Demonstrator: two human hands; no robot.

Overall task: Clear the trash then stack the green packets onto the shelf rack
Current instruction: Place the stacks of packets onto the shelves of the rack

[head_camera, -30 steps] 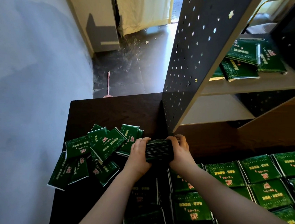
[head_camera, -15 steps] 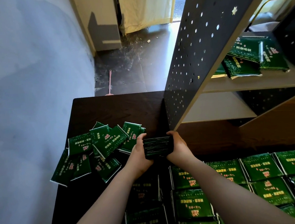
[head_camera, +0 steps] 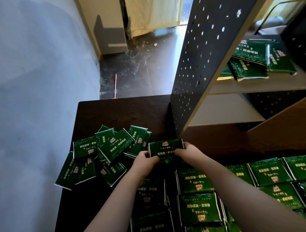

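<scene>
You have the held packet (head_camera: 165, 148) between both hands, just above the table (head_camera: 122, 112), close to the middle of your view. Its printed face is turned up towards you, with its long side running from 9 to 3 o'clock. Your left hand (head_camera: 145, 161) grasps its corner at 7 o'clock, fingers curled round the edge. Your right hand (head_camera: 189, 151) grasps the side at 4 o'clock, thumb lying across the face. Whether more packets sit under the top one cannot be told.

From the held packet, the pile (head_camera: 103, 152) lies at 9 o'clock. It is a loose heap of green packets overlapping at odd angles, its nearest one just beside your left hand. At 5 o'clock, under your right forearm, the rows (head_camera: 263, 180) of green packets lie flat, edge to edge.

The rack (head_camera: 208, 56) stands on the table at 1 o'clock, its perforated dark side panel near the held packet but apart from it. On its upper board the shelf packets (head_camera: 250, 58) lie in a loose overlap.

Beyond the table at 11 o'clock, a pink stick (head_camera: 115, 86) lies on the dark floor (head_camera: 144, 65). A pale curtain (head_camera: 154, 7) hangs at 12 o'clock.
</scene>
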